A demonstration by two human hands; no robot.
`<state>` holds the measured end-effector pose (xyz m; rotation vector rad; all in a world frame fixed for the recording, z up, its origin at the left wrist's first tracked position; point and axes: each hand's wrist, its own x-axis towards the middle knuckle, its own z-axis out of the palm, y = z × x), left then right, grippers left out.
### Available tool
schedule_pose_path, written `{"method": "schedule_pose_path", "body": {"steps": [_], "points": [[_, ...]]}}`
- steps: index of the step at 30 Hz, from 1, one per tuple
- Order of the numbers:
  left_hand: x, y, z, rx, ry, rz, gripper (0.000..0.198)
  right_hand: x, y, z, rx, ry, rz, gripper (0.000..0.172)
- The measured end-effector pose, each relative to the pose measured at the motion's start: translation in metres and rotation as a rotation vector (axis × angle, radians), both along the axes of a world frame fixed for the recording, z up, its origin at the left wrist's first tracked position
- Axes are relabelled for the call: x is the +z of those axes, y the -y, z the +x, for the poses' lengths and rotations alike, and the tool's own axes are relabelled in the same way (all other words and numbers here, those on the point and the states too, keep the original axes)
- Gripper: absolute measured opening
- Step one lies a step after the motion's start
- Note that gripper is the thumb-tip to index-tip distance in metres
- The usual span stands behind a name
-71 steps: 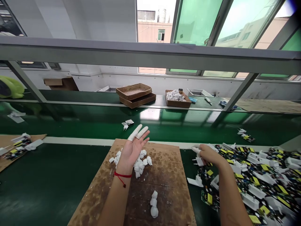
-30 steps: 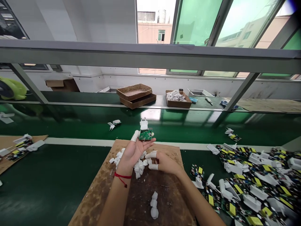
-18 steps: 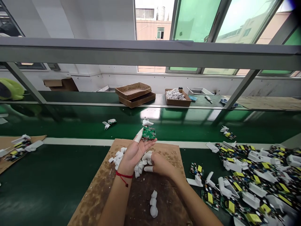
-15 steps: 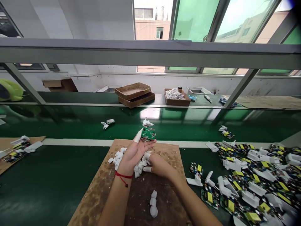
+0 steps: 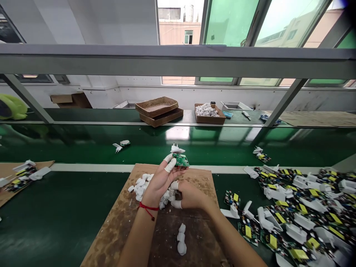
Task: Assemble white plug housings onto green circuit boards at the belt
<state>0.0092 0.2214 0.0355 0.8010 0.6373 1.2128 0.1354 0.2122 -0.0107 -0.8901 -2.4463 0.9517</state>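
Observation:
My left hand (image 5: pixel 160 181), with white finger cots on the thumb and a finger, is closed on a green circuit board (image 5: pixel 181 160). Joined to the board is a white plug housing (image 5: pixel 177 149) with its prongs pointing up. Lower and to the right, my right hand (image 5: pixel 187 194), also in finger cots, has its thumb and fingers closed around white putty at the edge of a pile of putty lumps (image 5: pixel 141 185). My left wrist partly hides that pile. A short row of joined white lumps (image 5: pixel 181 239) lies nearer me on the brown cardboard (image 5: pixel 116 222).
A heap of circuit boards with white plug housings (image 5: pixel 303 207) covers the right side. More boards lie on cardboard (image 5: pixel 44 165) at left. The green belt (image 5: pixel 83 144) carries several pieces. Behind it stand brown trays (image 5: pixel 157 107) and a box of white lumps (image 5: pixel 210 119).
My left hand has tilted the circuit board and moved it slightly right, its thumb now over the board. My right hand stays at the putty pile. Pieces on the belt have shifted left.

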Motion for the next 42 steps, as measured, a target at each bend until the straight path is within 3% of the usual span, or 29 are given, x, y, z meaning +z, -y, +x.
{"method": "schedule_pose_path", "body": {"steps": [6, 8, 11, 13, 15, 22, 30, 34, 42], "points": [[-0.004, -0.002, -0.001, 0.088, -0.045, -0.011, 0.06, 0.024, -0.002, 0.026, 0.188, -0.229, -0.355, 0.011], [-0.004, -0.003, -0.003, 0.107, -0.017, 0.017, 0.064, 0.028, -0.001, 0.031, 0.192, -0.435, -0.416, 0.018], [-0.002, -0.002, -0.004, 0.075, 0.013, 0.077, 0.07, 0.028, 0.0, 0.032, -0.062, -0.917, -0.307, 0.021], [0.002, 0.0, -0.004, 0.059, 0.003, 0.097, 0.075, 0.026, -0.002, 0.031, -0.264, -1.076, -0.141, 0.019], [0.004, 0.003, -0.004, 0.063, -0.01, 0.1, 0.079, 0.024, -0.004, 0.03, -0.348, -1.078, -0.045, 0.019], [0.008, 0.006, -0.003, -0.01, -0.099, 0.141, 0.087, 0.025, -0.006, 0.031, -0.298, -1.065, -0.078, 0.015], [0.012, 0.01, -0.007, -0.119, -0.192, 0.159, 0.077, 0.029, -0.003, 0.031, -0.34, -0.965, -0.064, 0.014], [0.01, 0.008, -0.011, -0.193, -0.203, 0.224, 0.071, 0.031, -0.002, 0.025, -0.36, -0.95, -0.085, 0.024], [0.018, 0.012, -0.005, -0.1, -0.252, 0.246, 0.066, 0.028, -0.001, 0.023, -0.431, -1.024, -0.053, 0.01]]}}
